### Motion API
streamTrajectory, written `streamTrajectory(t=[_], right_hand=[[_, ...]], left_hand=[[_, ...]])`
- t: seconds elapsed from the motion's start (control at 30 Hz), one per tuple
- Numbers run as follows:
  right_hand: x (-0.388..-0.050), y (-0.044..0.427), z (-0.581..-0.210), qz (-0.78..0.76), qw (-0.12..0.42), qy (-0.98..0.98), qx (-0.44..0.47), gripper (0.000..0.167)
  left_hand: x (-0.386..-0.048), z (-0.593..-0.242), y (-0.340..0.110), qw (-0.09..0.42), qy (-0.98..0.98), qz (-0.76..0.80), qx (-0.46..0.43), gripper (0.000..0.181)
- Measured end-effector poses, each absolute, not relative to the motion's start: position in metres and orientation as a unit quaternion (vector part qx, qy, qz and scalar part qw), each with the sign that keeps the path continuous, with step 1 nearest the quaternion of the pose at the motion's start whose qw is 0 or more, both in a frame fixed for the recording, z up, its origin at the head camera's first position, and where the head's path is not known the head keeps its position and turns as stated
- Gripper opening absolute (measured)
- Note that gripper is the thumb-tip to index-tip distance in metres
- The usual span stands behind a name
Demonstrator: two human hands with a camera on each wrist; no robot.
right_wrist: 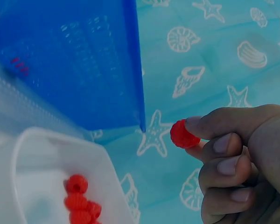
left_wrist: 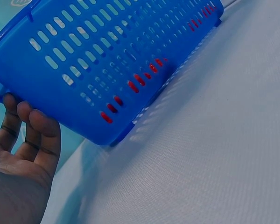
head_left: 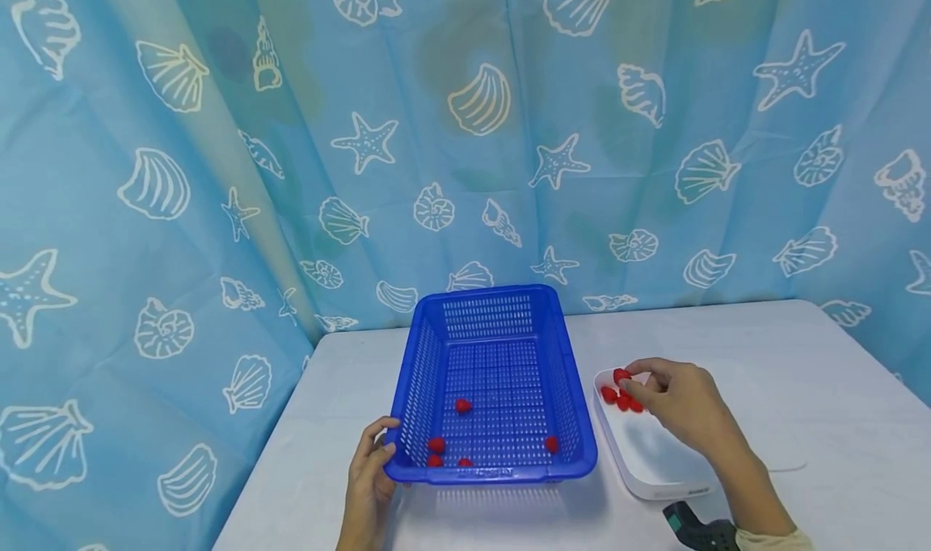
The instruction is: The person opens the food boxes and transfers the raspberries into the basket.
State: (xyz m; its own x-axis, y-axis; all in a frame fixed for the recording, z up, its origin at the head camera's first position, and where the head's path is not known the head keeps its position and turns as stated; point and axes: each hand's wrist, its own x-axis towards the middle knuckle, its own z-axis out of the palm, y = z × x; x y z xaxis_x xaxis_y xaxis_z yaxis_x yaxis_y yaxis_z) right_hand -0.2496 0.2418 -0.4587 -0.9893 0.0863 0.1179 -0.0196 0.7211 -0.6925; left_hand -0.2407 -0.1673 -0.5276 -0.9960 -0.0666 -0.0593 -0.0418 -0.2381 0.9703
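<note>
A blue slotted basket [head_left: 494,475] holds several red berries, most near its front left corner. My left hand [head_left: 369,486] grips the basket's left front rim, fingers curled at the edge, as the left wrist view also shows at the basket [left_wrist: 42,88] and hand [left_wrist: 25,158]. Thumb and finger of my right hand [head_left: 687,405] pinch a red berry [head_left: 621,376] above the far end of a white tray [head_left: 655,486]. In the right wrist view the pinched berry [right_wrist: 184,134] is held clear of the tray [right_wrist: 60,140], where several more berries [right_wrist: 77,203] lie clustered.
A white cloth covers the table [head_left: 785,357]. Behind it and to the left hangs a blue curtain [head_left: 407,236] printed with shells and starfish. A dark strap-like device [head_left: 701,531] is at my right wrist, and a thin pale cord [head_left: 789,468] lies right of the tray.
</note>
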Motion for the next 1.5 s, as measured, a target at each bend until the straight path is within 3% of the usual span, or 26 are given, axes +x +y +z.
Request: streamTrajectory(t=[0.8,1.23,1.5], right_hand=[[-0.232,0.191,-0.447,0.416,0.077,-0.902,0.084,0.024],[-0.231,0.234,-0.436,0.373,0.129,-0.918,0.026,0.034],[-0.241,0.244,-0.444,0.339,0.131,-0.932,0.013,0.029]], left_hand=[[-0.242,-0.532,-0.161,-0.004,-0.612,-0.791,0.023,0.040],[-0.243,-0.532,-0.161,0.000,-0.613,-0.790,0.022,0.040],[-0.243,-0.532,-0.165,0.011,-0.617,-0.786,0.032,0.040]])
